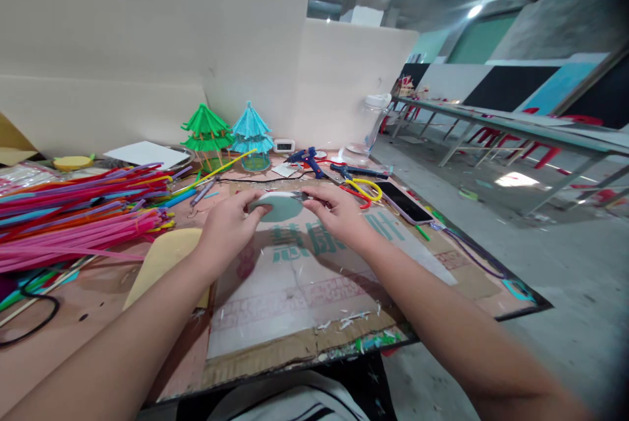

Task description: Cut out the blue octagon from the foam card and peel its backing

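Both forearms reach out from me over the counter (98, 303), which is covered in worn cardboard. Between them my left hand (227, 228) and right hand (339, 215) share a pale green disc (281, 206), round and flat, held just above a printed sheet (295, 283); each hand's fingers are closed on its rim, thumbs pressing on top. Left of it lies a heap of pink pipe cleaners (73, 218). Farther back I see scissors (361, 190), a phone (405, 202), a glue gun (309, 160), and green (206, 129) and blue (251, 129) paper trees against the wall.
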### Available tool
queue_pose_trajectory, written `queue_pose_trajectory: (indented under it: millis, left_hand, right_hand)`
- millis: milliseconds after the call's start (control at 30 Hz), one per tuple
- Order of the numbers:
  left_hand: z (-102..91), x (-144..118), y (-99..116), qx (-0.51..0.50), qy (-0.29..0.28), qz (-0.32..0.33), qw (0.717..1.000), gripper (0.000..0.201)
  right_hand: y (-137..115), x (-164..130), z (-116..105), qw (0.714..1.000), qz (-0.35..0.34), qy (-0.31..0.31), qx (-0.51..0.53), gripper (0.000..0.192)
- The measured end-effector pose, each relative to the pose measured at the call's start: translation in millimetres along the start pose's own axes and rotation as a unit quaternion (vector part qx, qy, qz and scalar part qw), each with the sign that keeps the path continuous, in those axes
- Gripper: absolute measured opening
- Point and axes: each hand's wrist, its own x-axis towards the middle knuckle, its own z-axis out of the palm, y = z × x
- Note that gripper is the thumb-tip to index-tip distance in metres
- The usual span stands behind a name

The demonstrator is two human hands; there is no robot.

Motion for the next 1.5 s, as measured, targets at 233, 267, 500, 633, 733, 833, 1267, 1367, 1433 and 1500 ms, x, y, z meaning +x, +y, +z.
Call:
queue_pose_trajectory:
  millis: [233,267,500,633,733,833,1267,1367,1433,1500]
  left_hand:
    - [-2.1,-1.8,1.8,0.041,0.021,0.027,0.999,0.023]
    - [-2.2,-1.9,2.2,0.040,0.019,0.028,0.999,0.023]
    - [-0.8,-1.2,0.2,0.012,0.010,0.019,1.000,0.024]
    - [0.1,-0.1,-2.9,0.013,-0.001,0.020,1.000,0.023]
    - [0.6,1.4,-4.7,0.010,-0.002,0.010,1.000,0.023]
    - [0.3,1.8,-5.1,0.009,0.004,0.005,1.000,0.023]
    - [-0.8,-0.3,0.0,0.065,0.012,0.042,0.997,0.021]
    - [-1.6,-0.4,-0.3,0.068,0.009,0.038,0.997,0.021]
    - [-1.8,-0.8,-0.2,0.068,0.009,0.034,0.997,0.021]
    - [-1.3,-1.4,0.1,0.073,0.011,0.039,0.996,0.020]
  right_hand:
    - [-1.0,-0.2,0.8,1.000,-0.006,-0.011,0.006,0.026]
    - [-0.8,-0.3,1.1,1.000,-0.007,-0.010,0.006,0.026]
    - [2.8,-0.3,2.1,1.000,-0.018,-0.008,-0.007,0.028]
    - [3.9,-0.6,2.6,1.000,-0.017,-0.008,-0.019,0.025]
    - [4.4,-0.1,3.0,1.000,-0.005,0.001,-0.014,0.024]
    - [4.7,0.8,2.7,1.000,0.006,0.021,-0.006,0.025]
    - [3.1,-0.2,2.1,1.000,-0.005,-0.006,-0.008,0.026]
    - [3.2,0.0,2.0,1.000,-0.002,-0.002,-0.003,0.025]
    - [3.2,-0.2,2.3,1.000,-0.007,-0.006,0.000,0.025]
    - [3.3,-1.0,3.2,1.000,-0.016,-0.008,-0.004,0.026]
